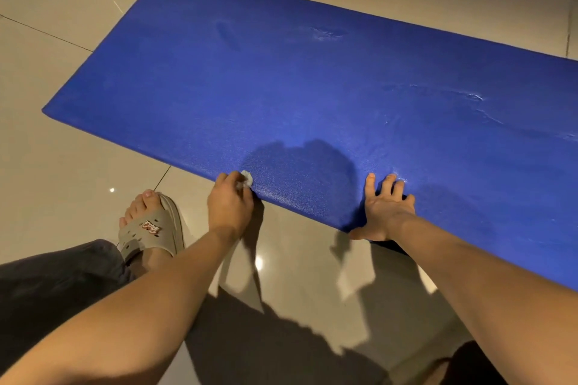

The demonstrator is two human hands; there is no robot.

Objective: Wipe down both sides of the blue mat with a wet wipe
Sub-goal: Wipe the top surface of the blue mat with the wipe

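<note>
The blue mat lies flat on the floor from ten toward four o'clock, and at its six o'clock edge the left hand has its grip pinching the balled wet wipe, while the right hand rests with its grip spread, thumb at the edge, seemingly to steady or lift it.

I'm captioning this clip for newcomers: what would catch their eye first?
The large blue mat spread over the tiled floor dominates. At its near edge the left hand pinches a small white wet wipe, while the right hand rests straight-fingered on the mat.
</note>
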